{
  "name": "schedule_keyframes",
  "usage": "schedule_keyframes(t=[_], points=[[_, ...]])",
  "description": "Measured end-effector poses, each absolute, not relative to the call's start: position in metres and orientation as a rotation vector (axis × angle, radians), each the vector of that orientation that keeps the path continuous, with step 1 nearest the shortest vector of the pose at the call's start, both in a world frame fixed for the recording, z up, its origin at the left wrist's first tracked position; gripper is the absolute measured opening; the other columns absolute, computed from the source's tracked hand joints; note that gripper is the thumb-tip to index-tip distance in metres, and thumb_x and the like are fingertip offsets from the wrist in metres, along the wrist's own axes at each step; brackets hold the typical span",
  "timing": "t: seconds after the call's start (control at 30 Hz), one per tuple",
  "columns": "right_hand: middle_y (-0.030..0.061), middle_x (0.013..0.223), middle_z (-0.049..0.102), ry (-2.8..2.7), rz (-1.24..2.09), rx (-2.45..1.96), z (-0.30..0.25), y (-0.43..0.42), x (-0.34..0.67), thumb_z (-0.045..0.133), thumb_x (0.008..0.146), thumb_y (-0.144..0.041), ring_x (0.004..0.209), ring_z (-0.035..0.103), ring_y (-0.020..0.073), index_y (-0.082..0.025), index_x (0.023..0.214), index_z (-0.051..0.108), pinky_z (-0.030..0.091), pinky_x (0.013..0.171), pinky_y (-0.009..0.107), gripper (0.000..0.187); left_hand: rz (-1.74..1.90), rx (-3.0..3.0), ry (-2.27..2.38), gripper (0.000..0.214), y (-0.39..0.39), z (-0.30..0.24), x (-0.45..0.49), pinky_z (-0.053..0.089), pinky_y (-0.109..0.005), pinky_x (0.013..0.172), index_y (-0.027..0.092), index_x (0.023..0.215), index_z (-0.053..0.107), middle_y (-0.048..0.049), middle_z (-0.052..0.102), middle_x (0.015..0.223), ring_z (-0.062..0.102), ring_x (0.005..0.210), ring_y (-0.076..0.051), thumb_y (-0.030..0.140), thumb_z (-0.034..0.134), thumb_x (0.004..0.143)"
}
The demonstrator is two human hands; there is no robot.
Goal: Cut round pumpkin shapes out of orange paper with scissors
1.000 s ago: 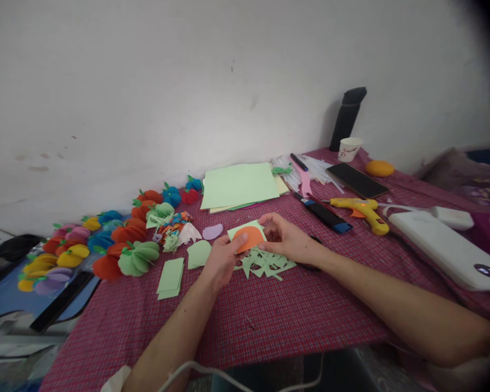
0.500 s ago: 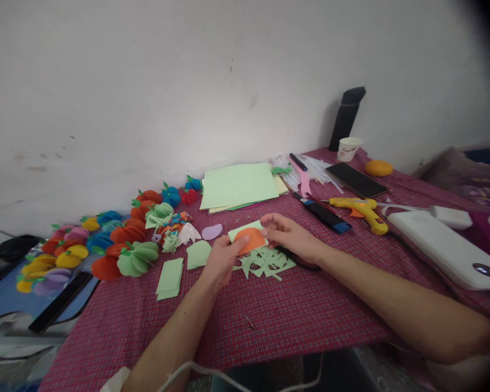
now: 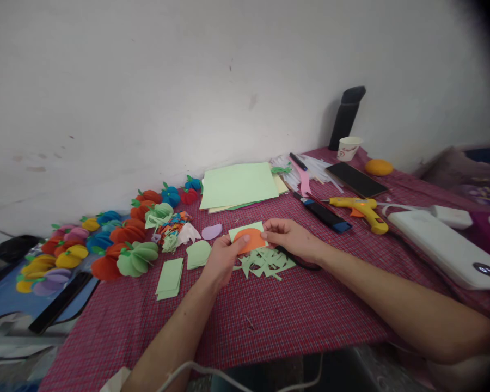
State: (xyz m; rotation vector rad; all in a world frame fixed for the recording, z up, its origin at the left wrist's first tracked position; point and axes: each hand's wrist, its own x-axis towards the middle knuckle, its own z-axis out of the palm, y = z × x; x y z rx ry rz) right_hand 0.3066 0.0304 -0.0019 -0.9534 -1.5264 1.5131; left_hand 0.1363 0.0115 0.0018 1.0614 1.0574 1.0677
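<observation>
nearest, the red checked cloth [image 3: 269, 321] lay bare under both forearms. just beyond it the left hand [image 3: 220, 258] had its thumb and fingertips pinched closed on the left edge of an orange paper half-round [image 3: 250, 240], which lay flat against a small green paper piece [image 3: 245, 228]; the right hand [image 3: 289, 238] pinched the same pair at their right edge, its other fingers curled in. both papers were held just above the cloth, over a heap of green cut scraps [image 3: 265, 264]. the step in hand seemed to be lining the orange shape on the green one, and it would go best with the straight edges flush, both pinches light and close to the rim so that neither sheet buckled or slid. left of the hands lay a stack of green slips [image 3: 170, 276] and a row of paper pumpkins [image 3: 134, 258]. farther off were full green sheets [image 3: 239, 184], a yellow glue gun [image 3: 359, 209] to the right, then a phone [image 3: 357, 179] and a paper cup [image 3: 349, 148] by the wall.
</observation>
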Motion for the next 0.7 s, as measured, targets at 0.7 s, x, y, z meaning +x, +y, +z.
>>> schedule_keyframes(t=[0.7], points=[[0.0009, 0.083, 0.059, -1.687, 1.271, -0.965, 0.002, 0.0252, 0.3057, 0.05, 0.076, -0.025, 0.048, 0.047, 0.0061, -0.023, 0.102, 0.049, 0.037, 0.043, 0.019, 0.026, 1.111, 1.027, 1.083, 0.031, 0.0133, -0.0011, 0.1366, 0.039, -0.022, 0.052, 0.012, 0.085, 0.065, -0.0053, 0.064, 0.072, 0.052, 0.054, -0.009, 0.033, 0.066, 0.062]])
